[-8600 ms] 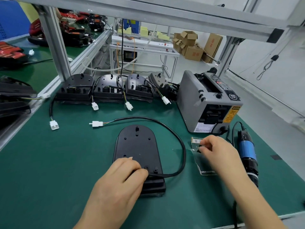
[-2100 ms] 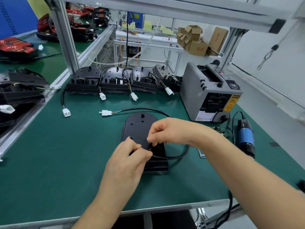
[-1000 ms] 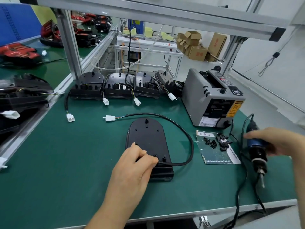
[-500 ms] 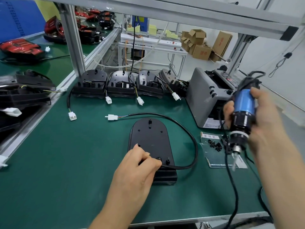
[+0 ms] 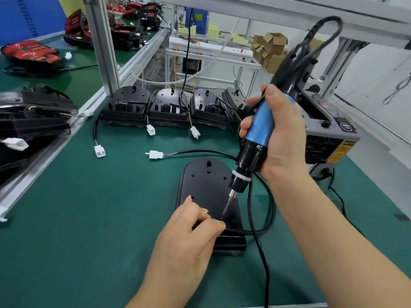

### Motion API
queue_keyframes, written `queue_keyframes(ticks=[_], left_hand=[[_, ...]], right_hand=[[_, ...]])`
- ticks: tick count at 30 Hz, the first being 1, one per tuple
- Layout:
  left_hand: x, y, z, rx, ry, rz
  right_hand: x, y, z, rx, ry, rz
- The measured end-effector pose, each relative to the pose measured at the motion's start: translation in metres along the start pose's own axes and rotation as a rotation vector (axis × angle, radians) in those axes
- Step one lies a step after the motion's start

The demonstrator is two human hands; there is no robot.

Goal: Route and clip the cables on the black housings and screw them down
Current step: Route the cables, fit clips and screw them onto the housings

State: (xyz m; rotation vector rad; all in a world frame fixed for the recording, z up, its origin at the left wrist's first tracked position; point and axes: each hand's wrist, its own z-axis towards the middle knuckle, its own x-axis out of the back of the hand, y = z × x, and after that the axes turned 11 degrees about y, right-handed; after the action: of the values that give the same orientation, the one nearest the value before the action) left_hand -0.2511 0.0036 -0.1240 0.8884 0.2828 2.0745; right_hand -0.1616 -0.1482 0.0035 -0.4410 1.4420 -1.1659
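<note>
**Q:** Where is the workpiece, and how is it held?

**A:** The flat black plastic housing (image 5: pixel 206 187), rounded at its far end, is laid on the green bench mat (image 5: pixel 89 218) near the front edge. Its black round cable (image 5: pixel 270 210) is looped round the right side and ends in a white plug connector (image 5: pixel 155 155), which lies apart to the left. The near end is steadied by the left hand (image 5: pixel 189 241). Its fingers are curled over the housing and the thumb is raised. What is pinched beneath them, if anything, is hidden. The blue-and-black electric screwdriver (image 5: pixel 260 130) is gripped fully by the right hand (image 5: pixel 282 138). It is tilted, with its bit (image 5: pixel 226 207) aimed at a small screw point (image 5: pixel 220 218) just beside the left fingertips. Contact cannot be confirmed.

**Q:** What failures are to be expected?

**A:** Three are judged likely.
- Because the driver is tilted, the bit may be skidded off the screw. The plastic may then be scarred or the nearby fingers struck.
- The cable may be crushed if it is let slip from its route.
- The housing may be dragged by a second black cord (image 5: pixel 261 258), apparently the screwdriver's, which is hung across the loop.

**Q:** What writing can be read?

**A:** None. A yellow warning label (image 5: pixel 338 154) is carried by the grey tape dispenser (image 5: pixel 329 130) at the right, but its print is blurred. The dark control panel (image 5: pixel 329 110) is blurred as well. A row of further black housings (image 5: pixel 169 110) is ranked behind, and no marking can be made out on them.
</note>
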Motion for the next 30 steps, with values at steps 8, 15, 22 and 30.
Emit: queue_keyframes(ticks=[8,15,22,30], left_hand=[[-0.002,0.000,0.000,-0.010,0.029,0.008],[-0.002,-0.001,0.000,-0.004,0.033,0.011],[-0.003,-0.002,-0.001,-0.009,0.035,0.003],[-0.005,-0.002,-0.002,-0.008,0.048,0.003]], right_hand=[[-0.011,0.005,-0.007,0.060,-0.058,-0.122],[-0.017,0.003,-0.011,0.080,-0.104,-0.151],[-0.019,0.000,-0.014,0.091,-0.120,-0.168],[-0.022,0.000,-0.016,0.089,-0.217,-0.143]])
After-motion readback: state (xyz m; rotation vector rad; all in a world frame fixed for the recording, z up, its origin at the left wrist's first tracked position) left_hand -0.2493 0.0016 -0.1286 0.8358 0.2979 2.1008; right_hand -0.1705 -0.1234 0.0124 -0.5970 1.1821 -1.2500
